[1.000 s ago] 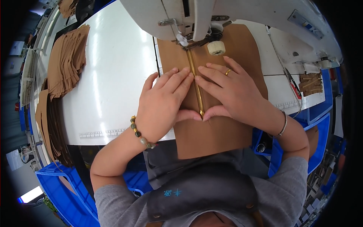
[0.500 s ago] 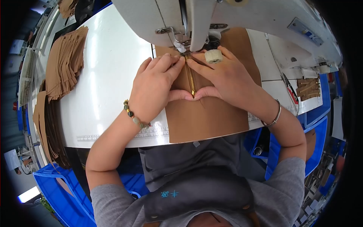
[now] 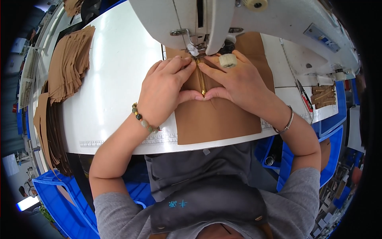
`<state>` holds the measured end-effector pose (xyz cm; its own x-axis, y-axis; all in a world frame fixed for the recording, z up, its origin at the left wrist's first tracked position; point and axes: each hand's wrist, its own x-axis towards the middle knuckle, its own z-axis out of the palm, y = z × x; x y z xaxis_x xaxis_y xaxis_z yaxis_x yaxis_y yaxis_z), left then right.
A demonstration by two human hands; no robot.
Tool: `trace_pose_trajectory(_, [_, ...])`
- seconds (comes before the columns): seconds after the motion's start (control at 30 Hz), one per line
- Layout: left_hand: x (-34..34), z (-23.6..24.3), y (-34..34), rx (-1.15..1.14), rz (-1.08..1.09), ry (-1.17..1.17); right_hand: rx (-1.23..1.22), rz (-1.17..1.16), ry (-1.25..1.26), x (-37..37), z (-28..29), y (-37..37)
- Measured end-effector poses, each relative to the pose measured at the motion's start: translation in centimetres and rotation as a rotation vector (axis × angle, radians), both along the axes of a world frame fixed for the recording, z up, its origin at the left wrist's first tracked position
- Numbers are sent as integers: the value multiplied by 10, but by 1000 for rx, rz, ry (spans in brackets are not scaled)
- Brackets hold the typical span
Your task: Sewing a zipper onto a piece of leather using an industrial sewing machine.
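Observation:
Both hands rest on a brown fabric or leather panel (image 3: 219, 123) under the sewing machine's (image 3: 175, 16) head. A zipper with gold teeth (image 3: 202, 81) runs along the panel's middle, up to the presser foot (image 3: 201, 49). My left hand (image 3: 169, 81) presses the panel left of the zipper, fingertips close to the foot. On the zipper's right lies my right hand (image 3: 234, 77), its fingers stretched forward, partly hidden by a cream knob (image 3: 228, 60). My thumbs meet at the zipper's near end, by the gold slider (image 3: 203, 93). Both hands are open, with thumbs spread from the fingers.
A stack of brown strips (image 3: 71, 63) lies at the table's left, with longer strips hanging off the edge. Red-handled snips (image 3: 304, 97) and small zipper pieces (image 3: 323, 96) lie right. A ruler scale (image 3: 115, 143) runs along the near edge. Blue bins (image 3: 59, 195) stand below.
The panel has slid a little away from me, under the foot, and its near edge now lies farther from the table's edge. My hands have moved forward with it.

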<state>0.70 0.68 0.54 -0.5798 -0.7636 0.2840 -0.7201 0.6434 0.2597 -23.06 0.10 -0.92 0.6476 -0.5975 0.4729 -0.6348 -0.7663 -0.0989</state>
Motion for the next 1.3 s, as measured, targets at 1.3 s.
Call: trace_pose_trajectory(1.3, [1,-7,11,-27,-31,17,222,-28,19,-5,8,1])
